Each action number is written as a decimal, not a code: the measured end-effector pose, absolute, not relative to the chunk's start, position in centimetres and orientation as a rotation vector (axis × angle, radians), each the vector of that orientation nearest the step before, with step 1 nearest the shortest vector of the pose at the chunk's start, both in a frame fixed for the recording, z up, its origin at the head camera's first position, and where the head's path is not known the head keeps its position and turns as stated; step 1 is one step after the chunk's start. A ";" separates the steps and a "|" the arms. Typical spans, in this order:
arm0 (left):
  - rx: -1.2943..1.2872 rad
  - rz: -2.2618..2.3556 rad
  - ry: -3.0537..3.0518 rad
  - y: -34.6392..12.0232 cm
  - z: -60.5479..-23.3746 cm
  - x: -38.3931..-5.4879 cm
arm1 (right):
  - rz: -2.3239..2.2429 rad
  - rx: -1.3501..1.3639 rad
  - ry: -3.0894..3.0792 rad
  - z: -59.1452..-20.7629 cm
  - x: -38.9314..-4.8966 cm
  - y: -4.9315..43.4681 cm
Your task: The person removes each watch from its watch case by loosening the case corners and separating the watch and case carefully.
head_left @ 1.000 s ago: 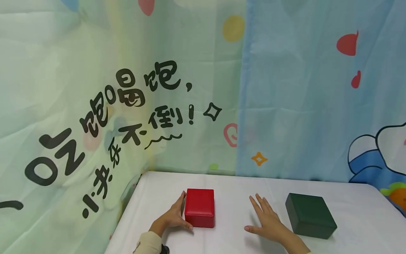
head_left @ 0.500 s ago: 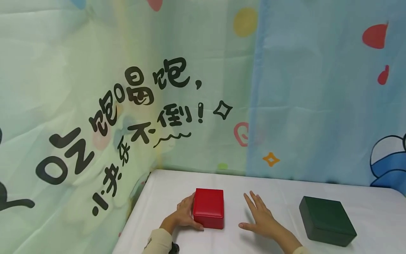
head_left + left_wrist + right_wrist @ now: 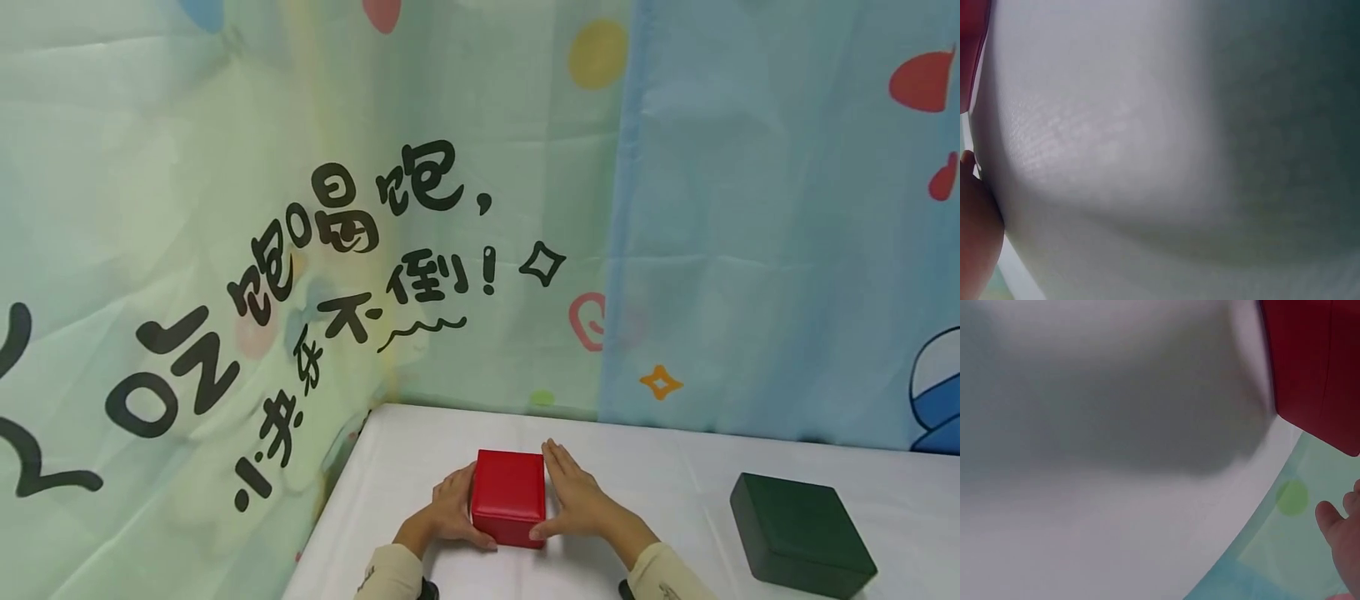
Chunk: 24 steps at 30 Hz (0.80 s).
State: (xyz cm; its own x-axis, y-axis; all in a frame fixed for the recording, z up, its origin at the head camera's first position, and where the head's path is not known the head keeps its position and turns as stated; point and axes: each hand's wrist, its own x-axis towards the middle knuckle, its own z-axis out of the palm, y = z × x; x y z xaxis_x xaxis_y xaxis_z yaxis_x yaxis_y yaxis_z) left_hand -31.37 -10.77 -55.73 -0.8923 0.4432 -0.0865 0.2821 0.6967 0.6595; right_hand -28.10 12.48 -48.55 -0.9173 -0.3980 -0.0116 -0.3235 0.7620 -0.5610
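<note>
A red box point(image 3: 510, 487) with a padded lid sits closed on the white tablecloth. My left hand point(image 3: 452, 510) holds its left side, with the fingers along that side and the thumb around the front corner. On the opposite side is my right hand point(image 3: 579, 504), its fingers straight along the right side and its thumb overlapping the front right corner. The left wrist view catches only a strip of the red box point(image 3: 969, 56) and part of the left hand point(image 3: 975, 231). In the right wrist view, the red box point(image 3: 1316, 369) fills the upper right, with right-hand fingertips point(image 3: 1329, 519) below it.
A dark green box point(image 3: 802, 533) stands to the right on the same white table point(image 3: 637, 467). Behind and to the left hangs a printed curtain point(image 3: 480, 333) in pale green and blue, with black lettering. The table's left edge runs beside the curtain.
My right hand has moved left from well apart to the red box's right side. The left hand has stayed at the red box. The whole head view has shifted, carrying both boxes rightward in it.
</note>
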 end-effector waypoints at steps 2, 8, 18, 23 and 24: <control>0.584 0.967 2.677 -10.7 -55.6 -31.4 | -0.862 -0.580 2.817 -48.6 -28.3 12.3; 0.594 0.960 2.696 -10.8 -55.2 -31.6 | -0.807 -0.564 2.833 -49.2 -28.9 11.8; 0.529 0.946 2.678 -10.7 -55.8 -31.5 | -0.740 -0.564 2.838 -49.1 -29.4 12.0; 0.571 0.934 2.691 -10.6 -55.7 -31.4 | -0.681 -0.579 2.836 -48.7 -29.7 12.3; 0.581 0.929 2.697 -10.6 -55.7 -31.4 | -0.669 -0.583 2.835 -48.5 -29.8 12.3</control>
State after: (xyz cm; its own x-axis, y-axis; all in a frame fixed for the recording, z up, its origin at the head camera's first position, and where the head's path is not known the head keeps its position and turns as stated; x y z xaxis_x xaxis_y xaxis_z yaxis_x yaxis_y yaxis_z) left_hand -31.40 -10.62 -55.71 -0.8950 0.4376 -0.0862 0.2918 0.7207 0.6289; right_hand -29.82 12.28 -48.55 -0.9089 -0.4102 -0.0745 -0.3337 0.8228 -0.4601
